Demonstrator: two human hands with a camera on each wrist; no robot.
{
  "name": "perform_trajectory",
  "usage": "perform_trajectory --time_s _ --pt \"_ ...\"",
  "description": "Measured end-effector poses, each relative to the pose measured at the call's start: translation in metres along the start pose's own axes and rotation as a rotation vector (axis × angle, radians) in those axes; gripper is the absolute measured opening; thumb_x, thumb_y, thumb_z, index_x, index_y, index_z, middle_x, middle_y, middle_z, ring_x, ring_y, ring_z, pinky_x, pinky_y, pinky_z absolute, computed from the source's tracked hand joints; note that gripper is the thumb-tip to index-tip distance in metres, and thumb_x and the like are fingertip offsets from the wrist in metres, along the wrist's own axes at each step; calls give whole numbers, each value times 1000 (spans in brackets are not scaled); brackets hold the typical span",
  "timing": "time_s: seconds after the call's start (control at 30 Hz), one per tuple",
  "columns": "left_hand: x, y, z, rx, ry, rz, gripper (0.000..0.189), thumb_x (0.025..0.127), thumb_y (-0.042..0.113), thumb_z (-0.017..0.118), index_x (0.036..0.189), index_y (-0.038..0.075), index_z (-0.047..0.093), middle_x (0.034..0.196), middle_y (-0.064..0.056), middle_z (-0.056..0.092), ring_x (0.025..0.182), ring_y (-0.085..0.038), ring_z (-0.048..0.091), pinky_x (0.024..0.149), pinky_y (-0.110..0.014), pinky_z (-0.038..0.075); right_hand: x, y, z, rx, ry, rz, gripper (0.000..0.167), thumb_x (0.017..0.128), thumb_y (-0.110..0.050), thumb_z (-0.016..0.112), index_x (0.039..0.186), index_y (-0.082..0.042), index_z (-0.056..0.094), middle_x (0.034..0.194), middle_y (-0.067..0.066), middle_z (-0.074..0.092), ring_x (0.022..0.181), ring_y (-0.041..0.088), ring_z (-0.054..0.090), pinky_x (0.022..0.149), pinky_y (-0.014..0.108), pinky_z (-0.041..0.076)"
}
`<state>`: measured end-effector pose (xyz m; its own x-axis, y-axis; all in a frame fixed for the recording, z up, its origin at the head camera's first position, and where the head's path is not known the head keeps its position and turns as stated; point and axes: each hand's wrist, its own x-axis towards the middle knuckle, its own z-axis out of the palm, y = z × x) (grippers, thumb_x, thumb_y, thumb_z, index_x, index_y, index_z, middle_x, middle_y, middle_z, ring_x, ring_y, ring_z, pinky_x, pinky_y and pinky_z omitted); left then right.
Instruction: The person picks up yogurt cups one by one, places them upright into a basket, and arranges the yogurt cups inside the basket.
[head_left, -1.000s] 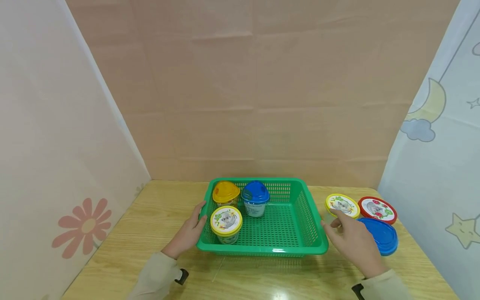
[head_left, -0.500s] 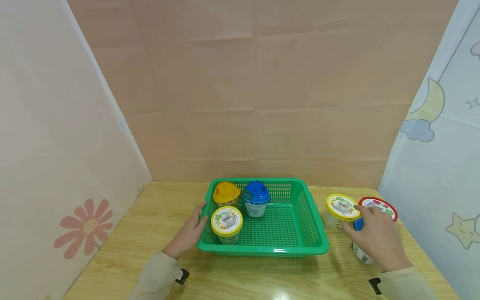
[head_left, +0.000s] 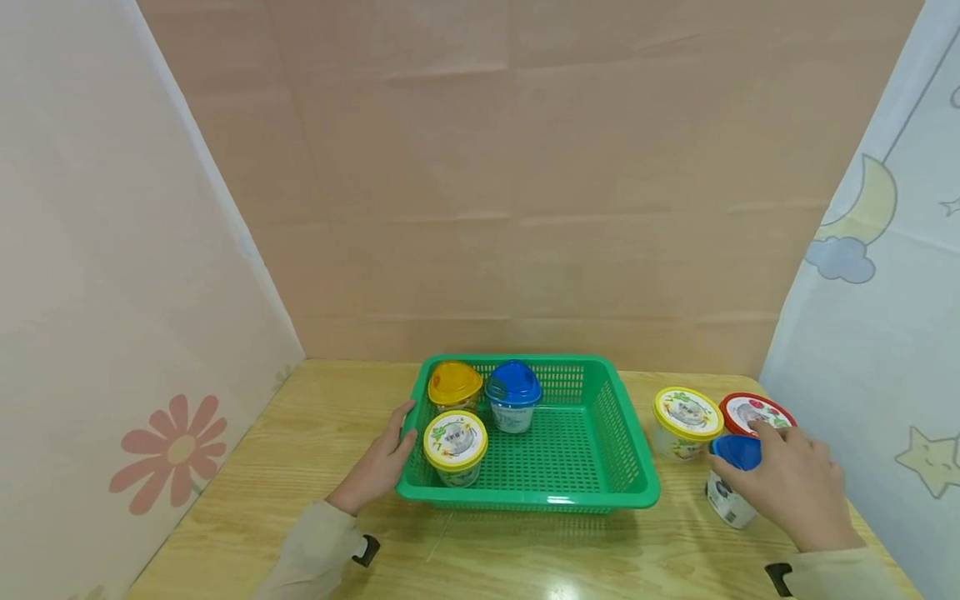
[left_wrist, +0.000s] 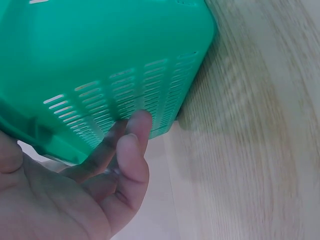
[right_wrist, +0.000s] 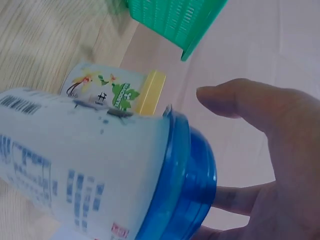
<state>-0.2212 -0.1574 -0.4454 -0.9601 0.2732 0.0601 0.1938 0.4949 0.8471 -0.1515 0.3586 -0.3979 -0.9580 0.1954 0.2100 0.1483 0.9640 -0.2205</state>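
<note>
A green plastic basket (head_left: 525, 500) sits on the table, and my left hand (head_left: 378, 460) holds its left rim. In the left wrist view, the fingers (left_wrist: 132, 155) lie against the basket's slotted outer side. My right hand (head_left: 798, 479) is at a blue-lidded yogurt cup (head_left: 731, 500) on the right. Its thumb (right_wrist: 227, 97) stands apart from the lid, while other fingers are partly hidden behind the lid; contact there cannot be told. Inside the basket stand an orange-lidded cup (head_left: 454, 383), a blue-lidded cup (head_left: 513, 396) and a yellow-lidded cup (head_left: 455, 446).
Outside the basket, to its right, stand another yellow-lidded cup (head_left: 686, 417) and a red-lidded cup (head_left: 750, 410), close to the blue-lidded one. Brown paper (head_left: 480, 208) forms the back wall, with patterned cloth on both sides of the wooden table (head_left: 300, 425).
My right hand has left the area by the basket's right rim and moved right to the blue-lidded cup. The left hand has stayed on the basket.
</note>
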Motion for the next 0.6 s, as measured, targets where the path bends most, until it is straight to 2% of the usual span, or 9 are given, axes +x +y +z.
perform_trajectory --time_s 0.17,0.33,0.6 --pt "1 2 0 -21 -2 1 54 111 22 35 160 13 14 142 -24 49 112 -27 62 96 -49 48 1 7 0 -19 8 18 96 77 -68 72 125 12 48 109 46 44 92 62 41 67 69 38" --pt "1 5 -1 -30 0 -3 53 111 21 35 160 13 15 138 -22 53 107 -23 64 94 -46 50 2 12 -3 -34 -36 61 105 74 -70 73 123 18 45 105 45 44 91 60 41 67 68 40" --pt "-2 5 -2 -56 -21 6 54 111 22 34 159 11 13 137 -25 52 110 -28 64 94 -47 51 1 18 -6 -38 -177 145 117 73 -78 68 114 28 38 94 42 44 86 55 43 68 63 42"
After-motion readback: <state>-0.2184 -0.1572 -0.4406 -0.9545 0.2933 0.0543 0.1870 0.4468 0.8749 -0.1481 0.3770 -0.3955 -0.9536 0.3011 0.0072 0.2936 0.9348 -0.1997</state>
